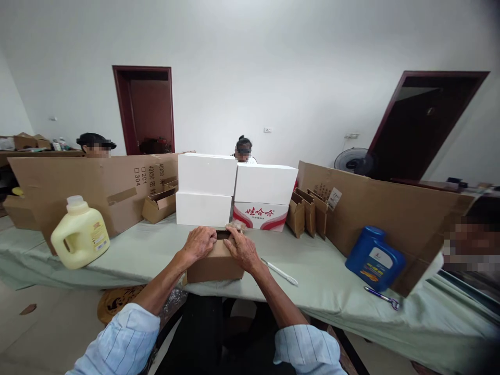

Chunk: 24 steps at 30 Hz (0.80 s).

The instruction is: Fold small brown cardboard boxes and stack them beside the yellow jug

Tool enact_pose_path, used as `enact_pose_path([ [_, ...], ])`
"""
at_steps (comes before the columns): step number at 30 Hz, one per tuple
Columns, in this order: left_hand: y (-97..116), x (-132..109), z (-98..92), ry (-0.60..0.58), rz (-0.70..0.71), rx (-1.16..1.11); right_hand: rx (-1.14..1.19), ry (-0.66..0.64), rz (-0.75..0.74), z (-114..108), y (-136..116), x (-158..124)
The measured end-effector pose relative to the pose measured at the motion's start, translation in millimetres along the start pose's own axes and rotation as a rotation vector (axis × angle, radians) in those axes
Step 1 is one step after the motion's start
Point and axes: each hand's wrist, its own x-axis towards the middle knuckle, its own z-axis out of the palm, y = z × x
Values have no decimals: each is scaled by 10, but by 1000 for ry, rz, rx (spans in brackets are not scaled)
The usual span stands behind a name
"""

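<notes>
A small brown cardboard box [214, 269] sits at the near edge of the table [320, 271], just in front of stacked white boxes [205, 190]. Its sides are plain. The left hand [201, 242] presses on its top with the fingers bent together. The right hand [242, 250] lies flat there, fingers slightly apart.

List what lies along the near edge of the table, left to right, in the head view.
Yellow jug → small cardboard box, with the left hand and right hand resting on top → white pen-like stick → blue bottle → blue-handled tool.
</notes>
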Motion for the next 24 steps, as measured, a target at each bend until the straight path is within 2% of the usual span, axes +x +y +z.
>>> enact_pose_path([
  [7, 2, -97, 61, 14, 34, 3, -50, -31, 25, -35, -80, -17],
  [13, 29, -85, 75, 36, 42, 23, -100, -67, 67, -153, -206, -23],
  [18, -76, -68, 145, 0, 63, 18, -45, -132, 150, -106, -227, 5],
  [21, -153, -90, 240, 87, 146, -6, -53, -137, 167, -87, -225, 0],
  [24, -175, -145, 325, 192, 224, -36, -136, -129, 139, -157, -289, -47],
])
